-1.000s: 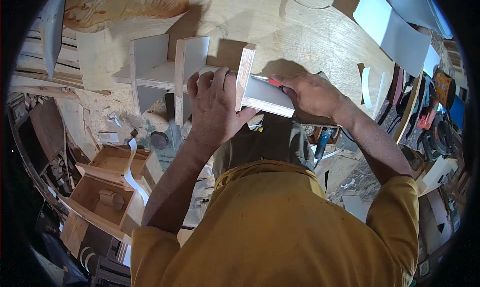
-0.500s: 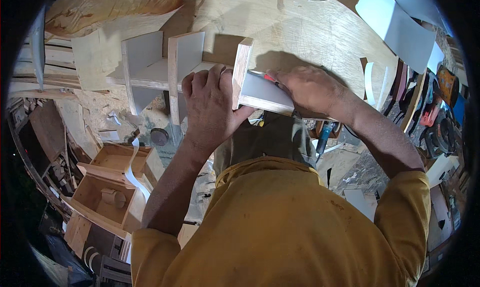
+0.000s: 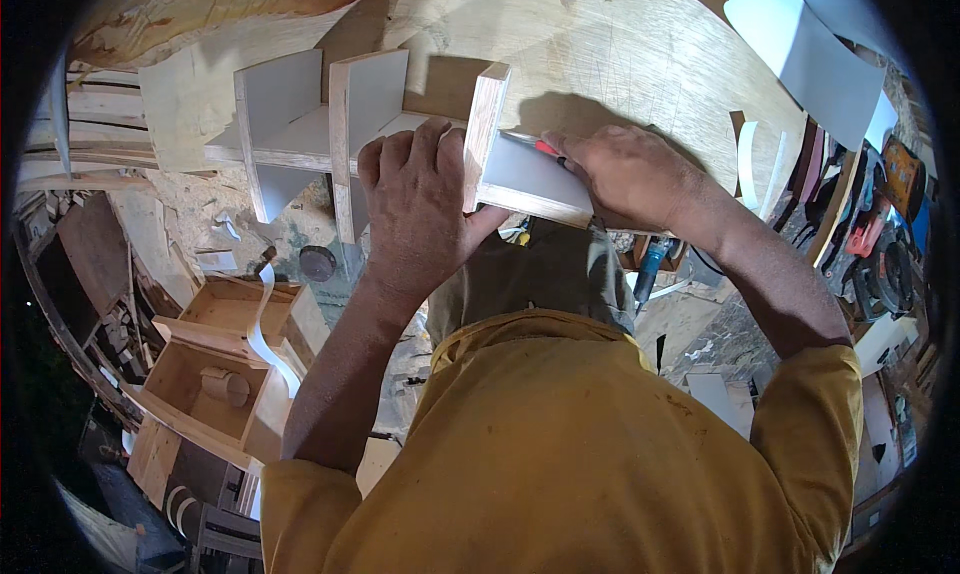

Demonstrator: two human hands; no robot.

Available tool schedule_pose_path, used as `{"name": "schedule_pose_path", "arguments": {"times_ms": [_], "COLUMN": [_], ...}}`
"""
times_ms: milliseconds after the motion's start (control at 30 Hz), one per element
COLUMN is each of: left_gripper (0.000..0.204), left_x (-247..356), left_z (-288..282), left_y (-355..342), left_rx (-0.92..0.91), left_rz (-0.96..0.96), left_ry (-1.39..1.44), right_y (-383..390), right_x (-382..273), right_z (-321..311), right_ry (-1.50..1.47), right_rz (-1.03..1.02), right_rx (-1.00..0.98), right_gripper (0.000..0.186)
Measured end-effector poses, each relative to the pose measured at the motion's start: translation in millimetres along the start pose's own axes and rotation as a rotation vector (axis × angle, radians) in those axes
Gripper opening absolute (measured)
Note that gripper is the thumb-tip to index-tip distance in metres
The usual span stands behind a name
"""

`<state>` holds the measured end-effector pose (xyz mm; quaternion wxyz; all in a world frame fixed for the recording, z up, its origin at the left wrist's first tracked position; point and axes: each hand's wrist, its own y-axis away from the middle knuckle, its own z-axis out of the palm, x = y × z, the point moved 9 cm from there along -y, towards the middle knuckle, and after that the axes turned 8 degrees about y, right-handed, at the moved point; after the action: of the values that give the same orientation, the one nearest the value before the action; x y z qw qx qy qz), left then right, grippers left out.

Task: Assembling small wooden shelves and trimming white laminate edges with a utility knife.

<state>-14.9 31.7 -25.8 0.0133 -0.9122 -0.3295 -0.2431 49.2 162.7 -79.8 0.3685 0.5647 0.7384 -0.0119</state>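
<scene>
A small plywood shelf assembly (image 3: 280, 113) with white faces and three upright dividers lies across the bench's near edge. My left hand (image 3: 411, 199) is closed over it just left of the right-hand divider (image 3: 485, 124), its thumb reaching beneath. My right hand (image 3: 635, 182) is closed round a red-and-black tool (image 3: 548, 148), held against the back edge of the assembly's white right end (image 3: 528, 174); the tool's tip is too small to make out clearly.
The plywood bench top (image 3: 620, 54) lies beyond, with white sheets (image 3: 810, 64) and thin strips (image 3: 747, 164). Wooden drawers (image 3: 205, 394) with a curled strip stand lower left. A blue power tool (image 3: 650, 269) is below my right hand; more tools (image 3: 870, 234) crowd the right side.
The assembly and both hands appear slightly higher in view, the surroundings shifting too. My right hand keeps hold of the tool at the board's edge, with its wrist a little further right.
</scene>
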Motion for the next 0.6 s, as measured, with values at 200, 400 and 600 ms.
{"name": "schedule_pose_path", "arguments": {"times_ms": [200, 400, 600], "left_gripper": [0.074, 0.075, 0.075], "left_x": [0, 0, -2], "left_z": [-1, -1, 0], "left_y": [0, 0, 1], "left_rx": [-0.005, 0.002, -0.016], "left_rz": [-0.008, -0.012, -0.028], "left_ry": [0.007, 0.008, 0.003], "right_y": [3, 9, 15], "right_x": [4, 9, 15], "right_z": [2, 1, 7], "right_ry": [0.011, 0.007, 0.036], "right_rz": [0.022, 0.043, 0.092], "right_rx": [-0.024, 0.007, -0.071], "right_gripper": [0.046, 0.041, 0.038]}}
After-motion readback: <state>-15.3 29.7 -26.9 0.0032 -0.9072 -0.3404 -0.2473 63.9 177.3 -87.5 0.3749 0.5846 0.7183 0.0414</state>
